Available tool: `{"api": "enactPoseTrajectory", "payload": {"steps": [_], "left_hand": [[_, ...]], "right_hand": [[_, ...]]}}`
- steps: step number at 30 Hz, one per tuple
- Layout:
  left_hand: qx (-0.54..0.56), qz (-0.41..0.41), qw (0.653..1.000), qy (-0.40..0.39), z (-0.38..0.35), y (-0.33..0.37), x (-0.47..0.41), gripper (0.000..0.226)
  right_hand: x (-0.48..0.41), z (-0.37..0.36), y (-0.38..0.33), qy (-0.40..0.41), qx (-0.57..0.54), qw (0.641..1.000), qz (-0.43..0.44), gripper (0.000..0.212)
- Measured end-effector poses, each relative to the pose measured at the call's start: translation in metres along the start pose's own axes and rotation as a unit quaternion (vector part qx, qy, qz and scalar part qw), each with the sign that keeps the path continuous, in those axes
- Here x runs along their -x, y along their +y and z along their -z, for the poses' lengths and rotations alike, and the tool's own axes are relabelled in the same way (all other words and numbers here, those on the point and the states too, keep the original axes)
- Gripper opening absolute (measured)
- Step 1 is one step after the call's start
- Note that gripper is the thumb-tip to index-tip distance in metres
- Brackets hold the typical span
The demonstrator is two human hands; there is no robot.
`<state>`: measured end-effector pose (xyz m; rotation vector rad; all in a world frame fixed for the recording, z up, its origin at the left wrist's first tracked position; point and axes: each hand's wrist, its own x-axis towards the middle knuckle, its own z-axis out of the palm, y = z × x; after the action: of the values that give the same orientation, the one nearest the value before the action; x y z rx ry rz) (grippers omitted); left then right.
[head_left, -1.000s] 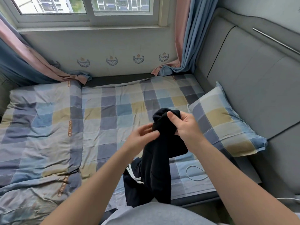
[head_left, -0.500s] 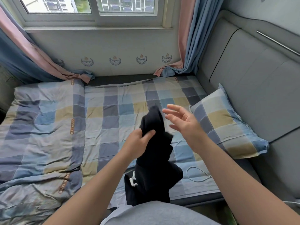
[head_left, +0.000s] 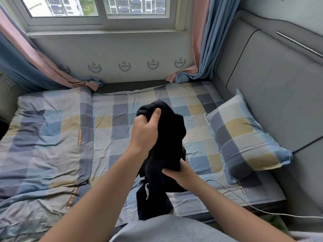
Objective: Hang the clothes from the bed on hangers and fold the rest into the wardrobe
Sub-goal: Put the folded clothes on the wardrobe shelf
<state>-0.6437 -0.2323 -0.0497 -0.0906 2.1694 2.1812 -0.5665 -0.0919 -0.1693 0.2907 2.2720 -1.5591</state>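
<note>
Person's body, head view. The left forearm (head_left: pixel 97 191) and right forearm (head_left: pixel 232 208) are bare, with no sleeve in view. The left hand (head_left: pixel 145 135) and right hand (head_left: pixel 178 173) are bare, with short nails. A plain light grey garment (head_left: pixel 166 229) covers the torso at the near edge.

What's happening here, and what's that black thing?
A person at the bed is holding up a black garment with both hands. The left hand grips its bunched top, and the right hand pinches it lower down. Its bottom end hangs near the bed's front edge. It isn't folded yet, and no hanger is in view.
</note>
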Motion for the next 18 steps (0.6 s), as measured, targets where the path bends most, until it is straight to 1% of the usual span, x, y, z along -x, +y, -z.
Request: {"api": "enactPoseTrajectory", "payload": {"steps": [1, 2, 5, 6, 9, 12, 13, 14, 15, 18], "left_hand": [[-0.003, -0.005, 1.0, -0.003, 0.0, 0.003, -0.001, 0.028], [-0.008, -0.009, 1.0, -0.007, 0.0, 0.004, -0.003, 0.028], [-0.046, -0.014, 0.998, -0.049, 0.005, -0.001, -0.012, 0.032], [-0.058, -0.009, 0.996, -0.067, 0.007, -0.005, -0.014, 0.031], [-0.087, 0.011, 0.989, -0.119, 0.017, -0.021, -0.016, 0.038], [-0.15, 0.039, 0.97, -0.189, 0.026, -0.045, -0.011, 0.027], [-0.173, 0.056, 0.96, -0.214, 0.028, -0.055, -0.009, 0.027], [-0.194, 0.077, 0.948, -0.239, 0.029, -0.064, -0.006, 0.031], [-0.208, 0.097, 0.937, -0.265, 0.03, -0.072, -0.002, 0.041], [-0.208, 0.138, 0.909, -0.335, 0.026, -0.092, 0.01, 0.085]], "right_hand": [[-0.003, 0.001, 0.001, 0.02, 0.006, 1.0, -0.003, 0.026], [-0.005, 0.003, 0.001, 0.035, 0.0, 0.999, -0.007, 0.018], [-0.009, 0.016, -0.007, 0.07, -0.069, 0.995, -0.019, 0.009], [-0.01, 0.021, -0.013, 0.08, -0.092, 0.992, -0.018, 0.007], [-0.016, 0.038, -0.029, 0.126, -0.136, 0.983, -0.012, 0.012], [-0.021, 0.054, -0.038, 0.165, -0.184, 0.969, -0.021, 0.013], [-0.021, 0.058, -0.041, 0.172, -0.205, 0.963, -0.03, 0.011], [-0.021, 0.061, -0.043, 0.177, -0.219, 0.959, -0.037, 0.009], [-0.021, 0.063, -0.045, 0.181, -0.228, 0.956, -0.04, 0.008], [-0.018, 0.064, -0.053, 0.183, -0.263, 0.946, -0.042, 0.01]]}}
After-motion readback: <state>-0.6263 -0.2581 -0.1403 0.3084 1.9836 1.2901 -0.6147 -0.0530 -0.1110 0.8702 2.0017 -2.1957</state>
